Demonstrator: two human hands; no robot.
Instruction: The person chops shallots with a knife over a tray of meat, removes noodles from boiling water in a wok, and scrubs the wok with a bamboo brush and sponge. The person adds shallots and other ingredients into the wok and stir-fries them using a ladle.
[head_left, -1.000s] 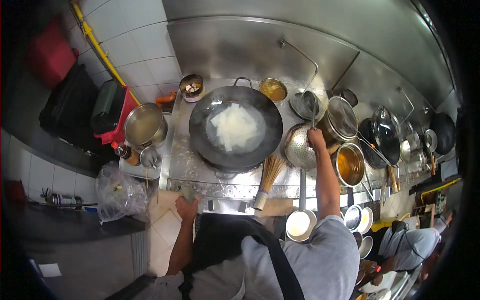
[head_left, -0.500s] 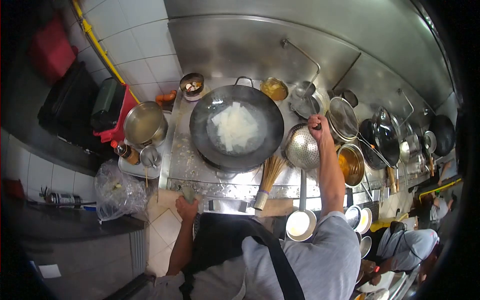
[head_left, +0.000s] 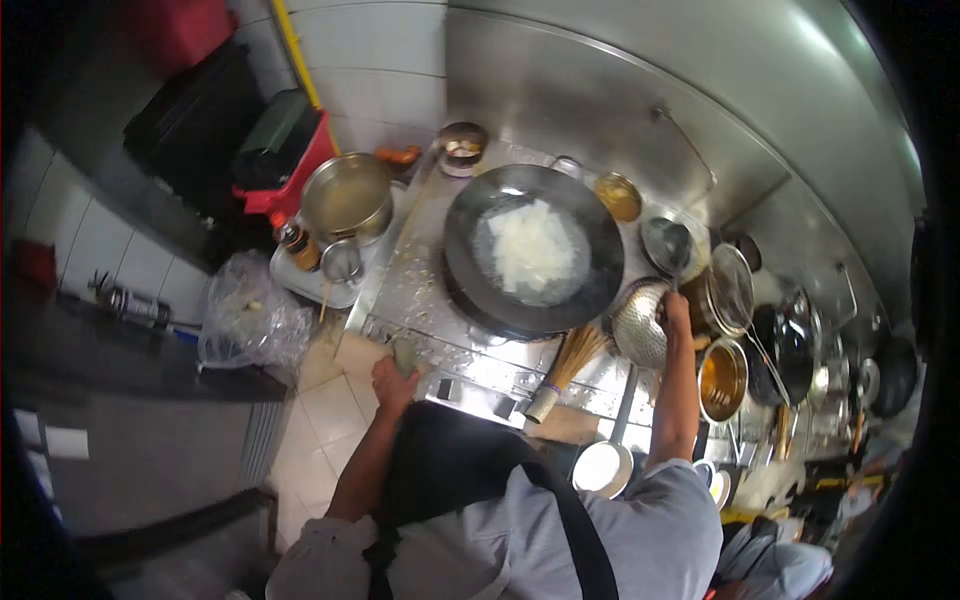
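Observation:
In the head view, my right hand (head_left: 674, 312) is closed around the handle of a ladle (head_left: 668, 245), whose bowl hangs beyond it near the pots behind the perforated strainer (head_left: 640, 325). My left hand (head_left: 392, 382) grips a folded grey-green cloth (head_left: 404, 354) at the front edge of the stove. Between and beyond my hands stands a dark wok (head_left: 468, 250). White flat pieces (head_left: 535, 245) lie in pale liquid inside it. A bamboo wok brush (head_left: 570, 368) rests in front of the wok, left of the strainer.
A steel pot (head_left: 347, 195) and a sauce bottle (head_left: 298, 245) stand on a tray at left. Small bowls (head_left: 619, 197) sit behind the wok. At right are a pot of orange-brown liquid (head_left: 722, 380) and a wire strainer (head_left: 733, 285). A person (head_left: 775, 560) is at lower right.
The camera view has turned, so the stove appears tilted and shifted right. My right hand still holds the ladle and my left still holds the cloth.

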